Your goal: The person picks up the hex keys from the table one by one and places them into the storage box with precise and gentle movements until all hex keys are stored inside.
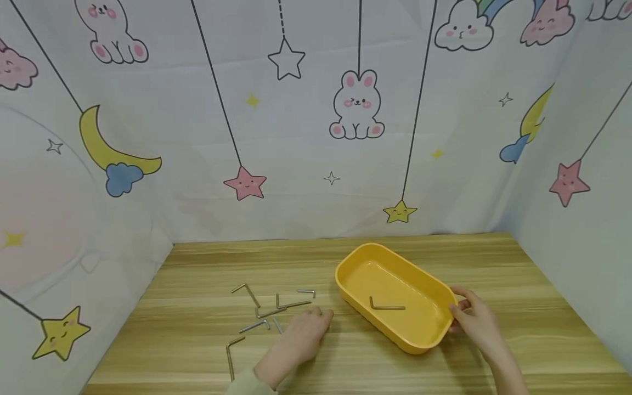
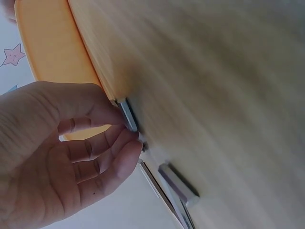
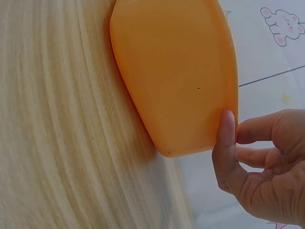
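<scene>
My left hand [image 1: 305, 332] is low over the table, its fingertips pinching a small metal hex key [image 2: 127, 114] in the left wrist view; much of that key is hidden. Another key end [image 2: 178, 183] lies close by. With thumb and fingers, my right hand [image 1: 476, 321] grips the right end of the yellow tray [image 1: 377, 322], the thumb [image 3: 226, 131] against its wall in the right wrist view. One brass-coloured L-shaped key [image 1: 387, 308] lies inside the tray.
Several L-shaped keys, brass-coloured and silver, lie left of the tray, among them a bent key [image 1: 229, 356] at the lower left and a small silver one [image 1: 306, 291] behind my left hand. Patterned cloth [image 1: 306, 214] stands behind the wooden table [image 1: 197, 274] and at both sides.
</scene>
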### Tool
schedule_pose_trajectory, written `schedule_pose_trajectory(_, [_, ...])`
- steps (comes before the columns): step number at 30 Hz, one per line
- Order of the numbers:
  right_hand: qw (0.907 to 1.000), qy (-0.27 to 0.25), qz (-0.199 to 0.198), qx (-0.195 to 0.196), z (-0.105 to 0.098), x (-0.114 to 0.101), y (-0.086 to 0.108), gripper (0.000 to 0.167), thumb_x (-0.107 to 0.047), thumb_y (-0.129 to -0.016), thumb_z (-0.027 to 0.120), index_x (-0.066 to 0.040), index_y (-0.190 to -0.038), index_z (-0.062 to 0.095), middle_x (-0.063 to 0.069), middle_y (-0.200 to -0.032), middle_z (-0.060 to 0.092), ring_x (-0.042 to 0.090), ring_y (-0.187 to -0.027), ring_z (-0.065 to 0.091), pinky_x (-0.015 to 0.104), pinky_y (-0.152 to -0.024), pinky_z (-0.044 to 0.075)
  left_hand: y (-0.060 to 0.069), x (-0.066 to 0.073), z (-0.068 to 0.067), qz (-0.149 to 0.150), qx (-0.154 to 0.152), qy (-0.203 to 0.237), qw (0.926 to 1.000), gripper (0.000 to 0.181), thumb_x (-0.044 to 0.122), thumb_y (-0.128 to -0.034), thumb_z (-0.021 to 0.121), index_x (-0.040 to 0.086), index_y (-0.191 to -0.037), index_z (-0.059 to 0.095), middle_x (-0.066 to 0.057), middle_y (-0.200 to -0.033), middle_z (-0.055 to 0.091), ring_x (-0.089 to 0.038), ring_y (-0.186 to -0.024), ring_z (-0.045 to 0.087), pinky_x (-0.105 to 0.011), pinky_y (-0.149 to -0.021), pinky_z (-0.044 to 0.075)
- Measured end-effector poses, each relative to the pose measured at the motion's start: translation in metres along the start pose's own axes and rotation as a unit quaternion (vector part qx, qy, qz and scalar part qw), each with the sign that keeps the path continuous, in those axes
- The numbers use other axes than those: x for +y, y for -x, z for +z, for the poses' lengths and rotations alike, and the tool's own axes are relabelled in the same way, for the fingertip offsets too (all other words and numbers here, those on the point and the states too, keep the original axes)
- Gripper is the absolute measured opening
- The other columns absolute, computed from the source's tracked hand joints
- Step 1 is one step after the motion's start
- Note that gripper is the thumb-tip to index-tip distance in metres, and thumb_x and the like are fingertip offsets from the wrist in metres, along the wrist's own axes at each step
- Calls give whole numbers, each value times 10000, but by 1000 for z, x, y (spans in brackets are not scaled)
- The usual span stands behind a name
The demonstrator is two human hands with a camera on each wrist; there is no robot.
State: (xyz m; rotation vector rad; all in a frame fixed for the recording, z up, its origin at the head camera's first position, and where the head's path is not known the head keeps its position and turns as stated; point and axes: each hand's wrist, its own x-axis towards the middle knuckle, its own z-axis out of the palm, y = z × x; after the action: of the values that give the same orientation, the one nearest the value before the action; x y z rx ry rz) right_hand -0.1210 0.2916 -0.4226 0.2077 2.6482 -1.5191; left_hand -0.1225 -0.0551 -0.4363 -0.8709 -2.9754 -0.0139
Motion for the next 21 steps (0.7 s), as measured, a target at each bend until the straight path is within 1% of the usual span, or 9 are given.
schedule_pose_trajectory(4, [10000, -14, 44, -24, 0, 0, 0, 507, -46, -958, 498, 50, -1426, 327, 147, -1009, 463, 72, -726, 608, 249, -656, 584, 0, 0, 0, -36, -88, 22, 10000, 256, 109, -814, 689, 132, -1040, 572, -38, -817, 604, -134, -646, 526, -223, -518, 412])
schedule_pose_trajectory(9, [10000, -4, 55, -37, 0, -1, 1, 511, -54, -962, 499, 46, -1431, 322, 141, -1013, 457, 66, -727, 604, 249, -658, 584, -2, -1, 0, -45, -140, -28, 9999, 224, 82, -772, 708, 131, -949, 579, -32, -794, 597, -132, -650, 526, -226, -521, 418])
schedule_pose_trajectory(12, [10000, -7, 40, -14, 1, -1, 1, 509, -53, -961, 499, 45, -1429, 325, 138, -1010, 459, 61, -724, 602, 246, -657, 583, -2, -1, 0, -17, -113, -76, 9999, 213, 73, -757, 711, 137, -909, 576, -29, -782, 596, -134, -648, 528, -230, -517, 415])
schedule_pose_trajectory(18, [10000, -21, 8, 13, 1, -2, 1, 504, -48, -959, 495, 48, -1425, 329, 142, -1008, 459, 59, -721, 600, 248, -655, 584, -2, -2, 0, 58, -17, -96, 9999, 210, 75, -749, 708, 146, -900, 582, -23, -779, 591, -143, -661, 540, -241, -518, 403])
schedule_pose_trajectory(21, [10000, -16, 15, 11, 1, -2, 1, 502, -50, -961, 496, 49, -1424, 330, 146, -1010, 462, 60, -721, 602, 246, -654, 583, -2, -2, -1, 107, 26, -99, 9999, 195, 85, -761, 704, 149, -897, 581, -16, -773, 581, -141, -661, 535, -239, -516, 393])
